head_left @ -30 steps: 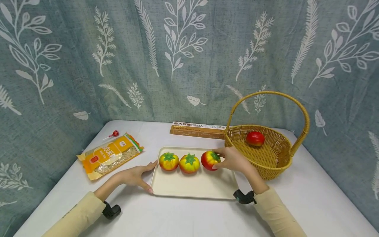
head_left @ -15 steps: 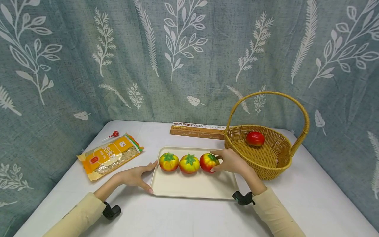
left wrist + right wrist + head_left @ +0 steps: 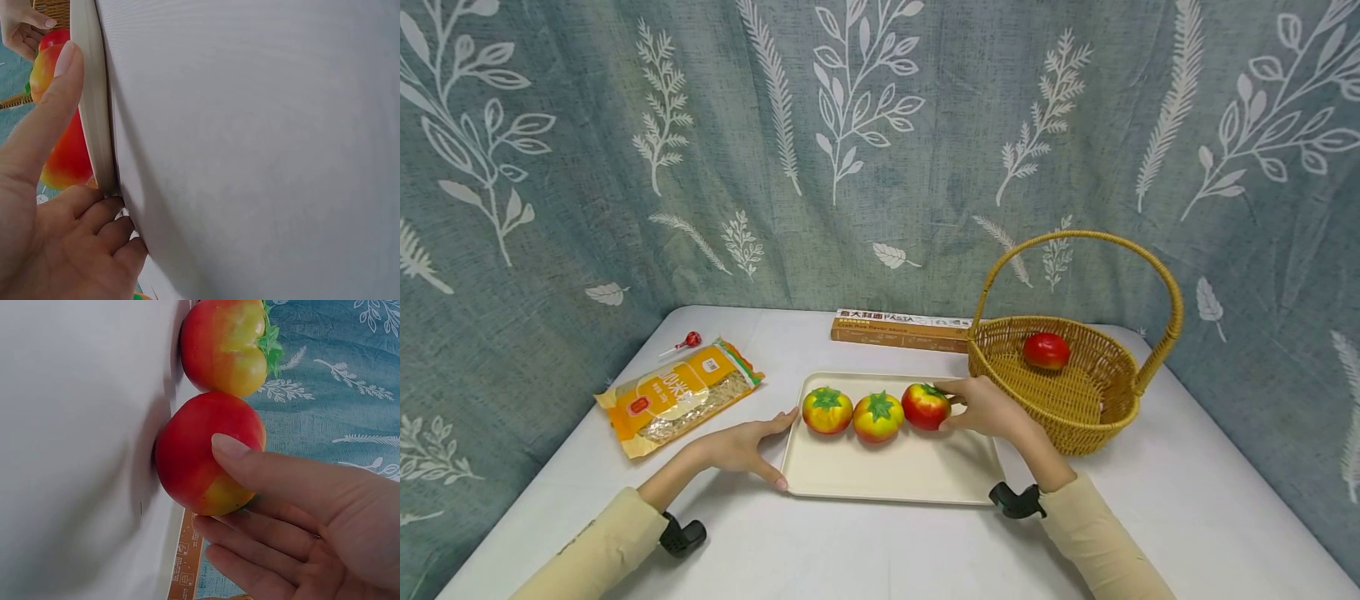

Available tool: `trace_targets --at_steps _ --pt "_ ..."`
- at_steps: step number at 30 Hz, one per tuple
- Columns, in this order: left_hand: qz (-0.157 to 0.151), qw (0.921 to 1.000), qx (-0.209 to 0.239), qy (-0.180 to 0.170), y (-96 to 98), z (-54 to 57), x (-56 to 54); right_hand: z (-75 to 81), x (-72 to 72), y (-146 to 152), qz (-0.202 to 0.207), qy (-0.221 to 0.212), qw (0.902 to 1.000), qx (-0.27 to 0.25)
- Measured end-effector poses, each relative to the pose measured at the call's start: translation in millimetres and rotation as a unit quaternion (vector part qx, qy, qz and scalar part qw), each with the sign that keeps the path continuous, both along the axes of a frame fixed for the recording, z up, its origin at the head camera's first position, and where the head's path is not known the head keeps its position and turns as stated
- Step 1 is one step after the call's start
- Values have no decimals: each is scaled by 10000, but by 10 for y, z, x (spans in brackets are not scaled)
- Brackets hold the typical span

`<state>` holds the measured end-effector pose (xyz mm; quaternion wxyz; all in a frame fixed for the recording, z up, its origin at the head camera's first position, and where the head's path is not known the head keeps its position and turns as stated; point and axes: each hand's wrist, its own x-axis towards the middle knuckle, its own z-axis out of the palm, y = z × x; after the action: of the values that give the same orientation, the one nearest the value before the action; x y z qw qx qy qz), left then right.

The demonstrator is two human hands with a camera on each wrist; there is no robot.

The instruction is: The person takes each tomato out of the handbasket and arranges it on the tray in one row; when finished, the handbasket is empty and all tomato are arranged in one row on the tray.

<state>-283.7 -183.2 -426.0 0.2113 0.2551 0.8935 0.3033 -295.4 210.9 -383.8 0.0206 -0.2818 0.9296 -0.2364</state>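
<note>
Three red-and-yellow tomatoes with green leafy tops stand in a row on a cream tray: the left tomato, the middle tomato and the right tomato. My right hand pinches the right tomato from its right side. In the right wrist view, the thumb lies on the red skin of this tomato, and other fingers are partly behind it. My left hand rests spread at the tray's left edge, thumb by the near corner. In the left wrist view its thumb overlaps the tray rim.
Behind the tray's right side stands a wicker basket with a tall handle and a red fruit inside. A pasta box lies at the back. A yellow grain bag and a red lollipop lie on the left.
The right hand and its tomato have shifted left towards the middle tomato. The right tomato's green top has tilted towards the hand. My left hand stays in place.
</note>
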Motion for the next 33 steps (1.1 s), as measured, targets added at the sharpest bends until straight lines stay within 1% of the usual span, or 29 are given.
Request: trace_targets --at_steps 9,22,26,30,33 --pt "3 10000 16 -42 -3 -9 -3 24 12 10 -71 41 9999 89" --pt "-38 10000 22 -17 -5 5 5 58 34 18 -54 -73 10000 -13" --pt "-48 10000 30 -7 0 11 10 60 28 32 -33 28 10000 43" --pt "-34 10000 35 -3 -1 4 10 64 13 47 -106 148 9998 100" --pt "-43 10000 27 22 -5 -4 5 82 12 56 -142 112 9998 46"
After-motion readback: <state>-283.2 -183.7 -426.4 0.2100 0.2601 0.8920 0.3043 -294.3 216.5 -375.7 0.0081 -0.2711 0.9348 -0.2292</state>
